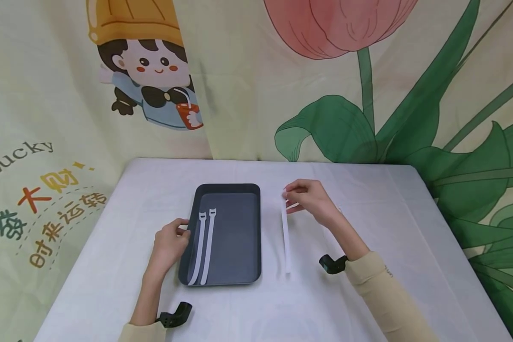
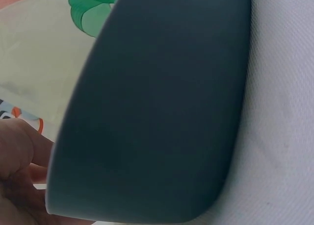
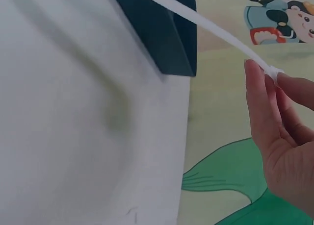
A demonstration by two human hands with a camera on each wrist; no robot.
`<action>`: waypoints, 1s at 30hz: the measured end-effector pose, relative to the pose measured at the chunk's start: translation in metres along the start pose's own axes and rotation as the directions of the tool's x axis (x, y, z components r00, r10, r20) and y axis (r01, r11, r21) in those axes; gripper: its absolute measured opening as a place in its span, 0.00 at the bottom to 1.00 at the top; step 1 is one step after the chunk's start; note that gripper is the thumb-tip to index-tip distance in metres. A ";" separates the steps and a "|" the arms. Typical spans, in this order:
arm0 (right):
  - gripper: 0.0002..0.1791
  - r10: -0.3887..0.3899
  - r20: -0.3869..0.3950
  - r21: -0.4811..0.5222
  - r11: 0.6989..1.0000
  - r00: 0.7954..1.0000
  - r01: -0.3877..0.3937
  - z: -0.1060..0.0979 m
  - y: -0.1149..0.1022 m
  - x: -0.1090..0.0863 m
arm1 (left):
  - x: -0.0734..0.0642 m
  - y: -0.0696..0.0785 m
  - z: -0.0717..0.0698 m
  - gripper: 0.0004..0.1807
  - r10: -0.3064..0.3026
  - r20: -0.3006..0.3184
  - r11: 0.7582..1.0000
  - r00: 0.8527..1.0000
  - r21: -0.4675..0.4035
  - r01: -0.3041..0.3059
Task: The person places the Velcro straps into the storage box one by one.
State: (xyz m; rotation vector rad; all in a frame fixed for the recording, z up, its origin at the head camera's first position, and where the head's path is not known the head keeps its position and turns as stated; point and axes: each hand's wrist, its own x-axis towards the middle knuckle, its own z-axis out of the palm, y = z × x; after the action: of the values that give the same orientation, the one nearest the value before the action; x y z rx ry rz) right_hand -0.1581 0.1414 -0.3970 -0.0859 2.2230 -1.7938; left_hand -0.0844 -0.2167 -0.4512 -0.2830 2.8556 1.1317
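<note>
Backdrop cloth (image 1: 248, 95) behind everything, printed with a cartoon child, a pink tulip and green leaves. In front, a table (image 1: 367, 285) under a white cover. On it, left of centre, a dark grey rectangular tray (image 1: 235, 228), long side running away from the person, holding two white straps (image 1: 203, 247) laid side by side along its left half, heads toward the far end.

Left forearm reaching up from the lower edge, cream sleeve at the elbow, black wrist mount below the wrist. Left hand (image 1: 171, 242) set against the tray's left wall near its middle, fingers curled over the rim and gripping it; in the left wrist view, tray underside filling the frame with knuckles at the lower left.

Right forearm angled in from the lower right, sleeve to the wrist, black mount on its inner side. Right hand (image 1: 309, 199) raised just right of the tray, fingers bent, thumb and fingertips pinching the far end of a third white strap (image 1: 285, 232). Strap hanging toward the person, its near end down by the table, close beside the tray but outside it.
</note>
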 end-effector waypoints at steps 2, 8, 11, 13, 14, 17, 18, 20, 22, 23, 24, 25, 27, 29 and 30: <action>0.11 -0.012 0.008 0.021 1.000 1.000 0.012 0.003 -0.003 -0.001 | 0.000 0.000 0.000 0.20 0.000 0.004 1.000 1.000 -0.002 0.001; 0.11 -0.041 0.023 0.054 0.998 0.999 0.040 0.013 -0.009 0.000 | 0.000 0.000 -0.001 0.20 -0.014 0.008 1.000 1.000 -0.007 0.014; 0.11 -0.050 0.028 0.071 0.996 0.998 0.048 0.018 -0.012 0.001 | 0.000 0.000 0.000 0.20 -0.015 0.005 1.000 1.000 -0.011 0.015; 0.11 -0.055 0.033 0.083 0.995 0.998 0.052 0.022 -0.015 0.002 | 0.000 -0.001 0.000 0.20 -0.017 0.004 1.000 1.000 -0.015 0.017; 0.11 -0.058 0.035 0.086 0.995 0.998 0.055 0.024 -0.016 0.003 | 0.000 -0.001 0.000 0.20 -0.019 0.003 1.000 1.000 -0.016 0.019; 0.10 -0.056 0.038 0.091 0.995 0.998 0.052 0.031 -0.017 0.006 | 0.000 -0.001 0.000 0.20 -0.023 0.007 1.000 1.000 -0.021 0.023; 0.10 -0.052 0.038 0.093 0.994 0.998 0.049 0.033 -0.018 0.007 | 0.000 -0.001 0.000 0.20 -0.024 0.007 0.999 1.000 -0.022 0.024; 0.09 -0.047 0.040 0.102 0.994 0.998 0.043 0.039 -0.018 0.009 | -0.001 -0.002 0.000 0.20 -0.025 0.006 0.999 1.000 -0.023 0.026; 0.09 -0.044 0.046 0.118 0.992 0.998 0.039 0.043 -0.018 0.012 | -0.001 -0.002 -0.001 0.20 -0.027 0.001 0.999 1.000 -0.023 0.027; 0.09 -0.043 0.050 0.126 0.991 0.998 0.036 0.046 -0.018 0.013 | -0.001 -0.002 -0.001 0.20 -0.027 -0.002 0.999 1.000 -0.022 0.027; 0.09 -0.043 0.054 0.137 0.990 0.998 0.035 0.048 -0.018 0.014 | -0.001 -0.002 -0.001 0.20 -0.028 -0.003 0.999 1.000 -0.024 0.028; 0.09 -0.043 0.058 0.146 0.989 0.997 0.034 0.050 -0.018 0.015 | -0.001 -0.001 -0.001 0.20 -0.030 -0.003 0.999 1.000 -0.025 0.029; 0.09 -0.042 0.064 0.170 0.985 0.997 0.030 0.055 -0.018 0.018 | -0.001 -0.001 -0.001 0.20 -0.029 -0.003 0.999 1.000 -0.025 0.029; 0.08 -0.040 0.068 0.192 0.981 0.997 0.026 0.060 -0.017 0.020 | -0.001 -0.001 0.000 0.20 -0.028 0.000 0.999 1.000 -0.028 0.028; 0.08 -0.039 0.070 0.202 0.979 0.997 0.024 0.062 -0.017 0.021 | -0.001 -0.001 0.000 0.20 -0.027 0.001 0.999 1.000 -0.029 0.027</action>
State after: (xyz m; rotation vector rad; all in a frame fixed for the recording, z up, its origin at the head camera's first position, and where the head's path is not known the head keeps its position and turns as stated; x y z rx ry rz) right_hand -0.1647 0.0741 -0.3963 -0.1438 1.9892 -1.9882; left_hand -0.0834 -0.2174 -0.4515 -0.3212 2.8277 1.1691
